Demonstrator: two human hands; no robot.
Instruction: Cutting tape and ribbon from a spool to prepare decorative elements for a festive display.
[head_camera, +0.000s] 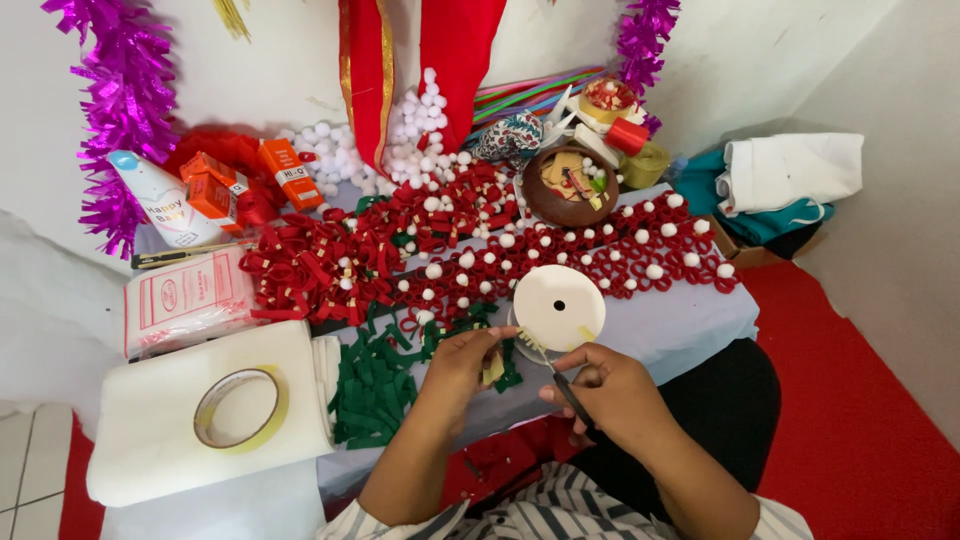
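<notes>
At the far left, a strand of shiny purple tinsel garland (125, 110) hangs down the white wall, and below it a flat roll of translucent yellowish tape (240, 408) lies on a folded stack of white felt sheets (150, 440). Just right of that, a heap of cut dark green felt strips (378, 385) rests on the pale blue-grey surface (690, 325), below a wide mat of red felt loops dotted with white pompoms (520, 245). The left hand (462, 372) comes next, its grip pinched shut on a small yellowish piece of material (493, 369) held just beside the green strips. A round white disc-shaped spool with a centre hole (559, 307) stands right above the hands. The right hand (607, 392) has its grip closed around a thin dark-handled tool (572, 396), whose tip points toward the yellowish piece; whether they touch I cannot tell. Behind, a round brown wooden bowl (570, 188) holds small bits.
</notes>
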